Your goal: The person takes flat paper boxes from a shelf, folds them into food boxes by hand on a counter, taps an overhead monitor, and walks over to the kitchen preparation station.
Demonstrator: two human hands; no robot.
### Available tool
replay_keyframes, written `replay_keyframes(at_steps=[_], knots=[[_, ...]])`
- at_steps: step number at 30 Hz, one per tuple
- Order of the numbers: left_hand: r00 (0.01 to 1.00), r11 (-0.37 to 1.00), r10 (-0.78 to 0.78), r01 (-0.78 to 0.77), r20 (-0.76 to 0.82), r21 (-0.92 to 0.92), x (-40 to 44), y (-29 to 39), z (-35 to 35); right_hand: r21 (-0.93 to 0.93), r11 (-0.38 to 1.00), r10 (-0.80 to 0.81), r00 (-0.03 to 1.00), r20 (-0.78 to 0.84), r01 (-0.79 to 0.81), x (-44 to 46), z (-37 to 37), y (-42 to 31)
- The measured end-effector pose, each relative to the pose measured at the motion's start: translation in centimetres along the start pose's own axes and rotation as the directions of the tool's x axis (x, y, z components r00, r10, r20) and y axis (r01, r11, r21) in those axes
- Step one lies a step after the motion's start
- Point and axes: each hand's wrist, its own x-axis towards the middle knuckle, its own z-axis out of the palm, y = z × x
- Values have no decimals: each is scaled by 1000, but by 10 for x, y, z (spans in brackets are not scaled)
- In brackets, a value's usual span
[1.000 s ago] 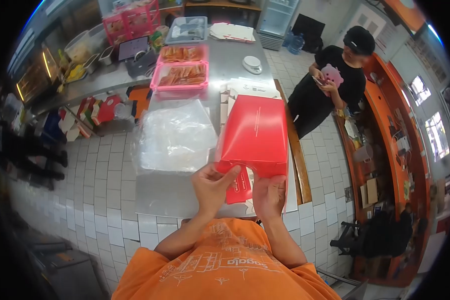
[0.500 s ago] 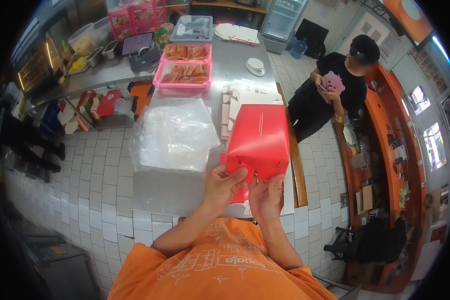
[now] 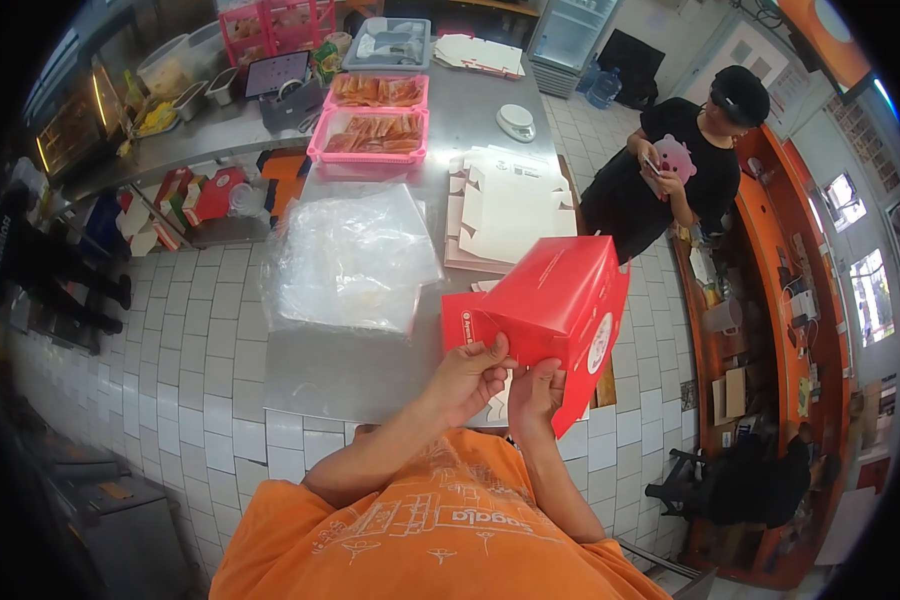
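Note:
A red cardboard box (image 3: pixel 545 290), partly folded, is held tilted over the near right part of the steel table. My left hand (image 3: pixel 470 378) pinches the lower left edge of the box between thumb and fingers. Close beside it, my right hand (image 3: pixel 537 396) grips the lower edge with its thumb against the card. A round pale logo shows on the side facing right. Behind the box lies a stack of flat white box blanks (image 3: pixel 515 205). Left of it sits a pile of clear plastic bags (image 3: pixel 350 265).
The steel table (image 3: pixel 330 375) carries pink trays (image 3: pixel 375 135) of packed food, a grey bin (image 3: pixel 388 45) and a white scale (image 3: pixel 516 122). A person in black (image 3: pixel 690 165) stands right of the table with a phone. Another dark-clothed person (image 3: pixel 45 265) is far left.
The red box has turned and moved down and right, showing its logo side and a left flap. Both hands moved slightly with it. More of the white blanks is uncovered.

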Motion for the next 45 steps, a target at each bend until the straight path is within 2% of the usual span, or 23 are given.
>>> replay_keyframes(at_steps=[2,3,4,5,6,7,8,10,12,14,15,16,18,20,22,23,24,26,32,34,35,38,45], knots=[[996,1000,-21,23,82,-16,8,-5,-6,-39,999,-11,1000,-20,10,-2,-2,-10],[996,999,-29,31,80,-15,2,-2,-4,-349,929,69,985,-160,-122,2,-8,-24],[998,847,34,-59,55,529,-8,5,2,-601,749,100,945,-313,-278,6,-12,-40],[992,419,103,-110,73,901,-15,10,9,-603,747,101,944,-314,-281,12,-6,-65],[992,423,102,-107,70,900,-19,12,15,-739,622,110,963,-244,-258,19,6,-95],[816,-48,358,-470,454,881,-24,11,20,-850,477,139,975,-176,-222,21,11,-109],[473,-554,359,-585,805,592,-27,10,21,-850,473,152,972,-179,-230,17,8,-104],[460,-523,248,-677,852,518,-19,2,21,-856,387,24,924,381,342,4,3,-92],[413,-482,145,-764,899,429,-15,9,26,-911,297,113,937,331,286,5,1,-104],[632,-268,366,-632,684,727,-28,28,33,-728,651,30,951,306,214,20,-14,-119],[700,-99,395,-611,595,785,-24,34,20,-821,405,-92,911,402,403,27,-25,-129],[702,-97,393,-610,594,786,-21,37,10,-822,405,-91,912,399,400,27,-28,-125],[812,596,351,-577,465,558,-14,38,-5,-650,647,-107,892,440,398,26,-43,-106],[827,524,281,-557,486,644,-5,39,-5,-676,663,-27,912,410,323,21,-70,-81],[834,441,371,-546,409,713,5,28,-6,-525,828,-149,980,136,198,13,-95,-48],[814,-136,400,-401,421,906,11,21,-17,-528,845,-99,995,0,84,8,-106,-30],[814,-137,400,-401,421,906,11,8,-25,-513,858,-51,990,-133,-25,4,-119,-10],[877,-635,361,-19,318,772,13,-21,-37,-608,781,84,989,-119,-140,-12,-162,42],[802,-522,310,-306,511,797,29,-21,-59,-616,706,426,904,-24,-349,-5,-135,69],[809,-508,313,-301,498,807,29,-19,-58,-857,510,345,930,128,-71,7,-134,47],[811,-491,322,-298,488,819,29,-20,-58,-853,493,107,961,253,170,10,-117,30],[799,-519,342,-279,495,808,34,-25,-60,-845,493,388,817,426,206,21,-114,7],[817,-544,308,-268,487,795,31,-25,-55,-883,254,215,867,450,395,8,-129,42]])
